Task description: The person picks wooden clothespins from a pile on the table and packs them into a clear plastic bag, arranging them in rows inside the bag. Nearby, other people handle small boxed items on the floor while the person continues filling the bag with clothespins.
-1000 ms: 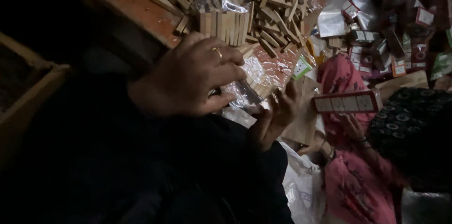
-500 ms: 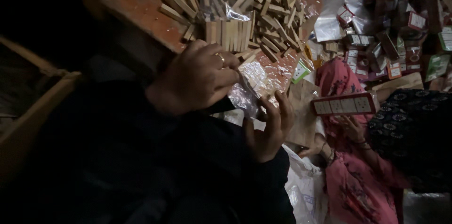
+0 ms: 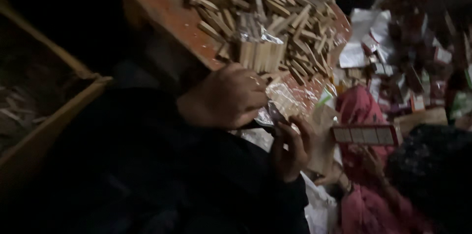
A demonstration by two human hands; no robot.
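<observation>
Dark sleeves (image 3: 147, 165), bare hands.

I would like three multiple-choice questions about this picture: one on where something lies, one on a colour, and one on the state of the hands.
1. Where is the heap of small wooden sticks?
A. On the orange tabletop
B. Inside the wooden box at the left
C. On the person's lap

2. What colour is the cloth worn by the person nearby, at the lower right?
A. Blue
B. Pink
C. White

3. What do the left hand and right hand do?
A. Both lie flat and empty
B. Both hold a crinkled clear plastic wrapper between them
C. One lifts a cup

Answers: 1 A, the sticks cover the tabletop; 2 B, the cloth is plainly pink; 3 B, the fingers of both hands close on the wrapper.
</observation>
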